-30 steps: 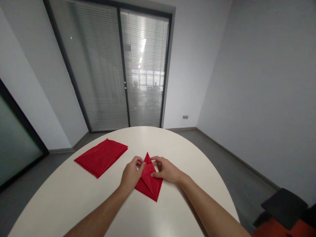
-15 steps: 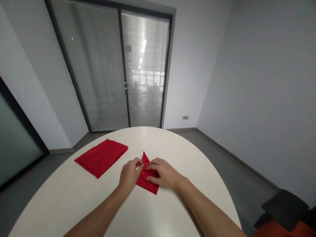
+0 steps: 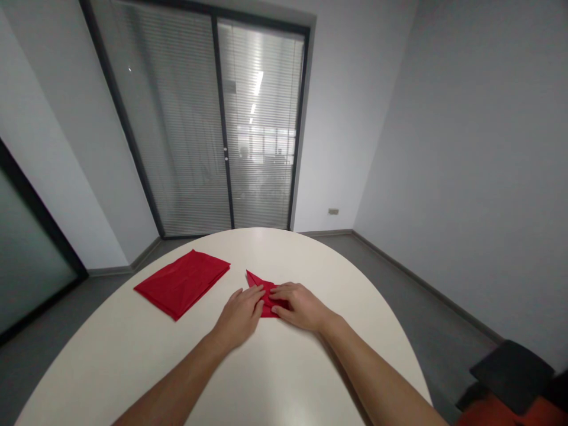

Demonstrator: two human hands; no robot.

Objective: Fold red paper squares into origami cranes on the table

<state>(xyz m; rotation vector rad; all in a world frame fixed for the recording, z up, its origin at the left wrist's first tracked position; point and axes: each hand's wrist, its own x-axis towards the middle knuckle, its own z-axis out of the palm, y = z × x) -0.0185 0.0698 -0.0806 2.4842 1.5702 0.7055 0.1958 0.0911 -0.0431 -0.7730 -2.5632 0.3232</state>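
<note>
A small folded red napkin [image 3: 262, 287] lies near the middle of the white oval table [image 3: 275, 378]. Both of my hands rest on top of it and hide most of it; only its far pointed corner and a strip between the hands show. My left hand [image 3: 240, 315] lies flat with its fingers stretched over the napkin's left part. My right hand [image 3: 300, 305] lies flat on the right part, fingers pointing left and touching the left hand's fingertips.
A stack of flat folded red napkins [image 3: 181, 282] lies on the table's far left. A dark chair with an orange seat [image 3: 510, 384] stands at the lower right. Glass doors with blinds [image 3: 213, 124] close the far wall.
The napkin's near point has been folded up and away, so the piece is now shorter. Both hands went from pinching its top to pressing flat on it.
</note>
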